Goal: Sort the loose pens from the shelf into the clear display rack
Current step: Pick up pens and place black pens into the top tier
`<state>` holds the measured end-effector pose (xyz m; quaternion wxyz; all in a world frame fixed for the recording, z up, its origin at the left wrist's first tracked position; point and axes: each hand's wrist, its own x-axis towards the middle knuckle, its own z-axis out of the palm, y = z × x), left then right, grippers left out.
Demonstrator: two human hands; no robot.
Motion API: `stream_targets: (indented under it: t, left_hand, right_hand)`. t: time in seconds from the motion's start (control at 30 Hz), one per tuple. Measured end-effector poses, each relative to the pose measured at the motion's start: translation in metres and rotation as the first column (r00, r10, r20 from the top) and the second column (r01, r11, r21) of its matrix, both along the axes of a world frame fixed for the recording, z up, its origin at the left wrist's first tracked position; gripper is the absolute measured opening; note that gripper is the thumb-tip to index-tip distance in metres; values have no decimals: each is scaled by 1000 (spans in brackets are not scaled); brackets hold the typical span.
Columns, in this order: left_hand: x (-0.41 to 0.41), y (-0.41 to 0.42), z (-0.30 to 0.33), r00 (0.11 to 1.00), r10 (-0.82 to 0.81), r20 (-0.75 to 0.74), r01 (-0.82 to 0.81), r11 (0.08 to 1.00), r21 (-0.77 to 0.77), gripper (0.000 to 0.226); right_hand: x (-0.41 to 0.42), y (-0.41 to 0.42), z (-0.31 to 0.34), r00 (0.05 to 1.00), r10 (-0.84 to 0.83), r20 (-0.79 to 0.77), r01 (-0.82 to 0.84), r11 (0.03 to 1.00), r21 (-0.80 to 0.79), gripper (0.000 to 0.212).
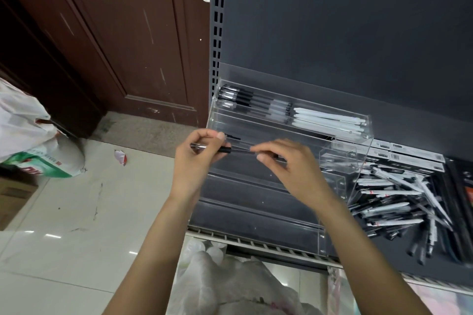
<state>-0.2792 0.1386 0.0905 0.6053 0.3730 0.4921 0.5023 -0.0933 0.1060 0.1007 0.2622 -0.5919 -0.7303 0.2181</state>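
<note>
Left hand (pixel 198 153) and right hand (pixel 289 161) — fingers pinched, arms outstretched

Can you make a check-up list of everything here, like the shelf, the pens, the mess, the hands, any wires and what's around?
Surface: dark shelf, bare at its front edge.
Job's things: clear display rack; top tier holds black pens and white pens; lower tiers look empty. Loose pens piled to the right of it.
Clutter: flat boxes behind the pile.
Hands: left hand and right hand both hold one black pen over the rack.
Cables: nothing seen.
Surroundings: brown door, tiled floor, plastic bags.
</note>
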Motion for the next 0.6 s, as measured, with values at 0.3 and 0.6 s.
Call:
stream_targets:
  t: [0.3, 0.6]
  left_hand:
    - [11, 27, -28, 435, 331, -838, 451, 725, 520, 18]
    - [7, 24, -36, 137, 172, -976, 668, 711, 219, 38]
  right_hand:
    - [53, 0, -10, 919, -369, 141, 331, 913, 238, 14]
    - [29, 28, -24, 955, -175, 240, 168, 984, 51, 28]
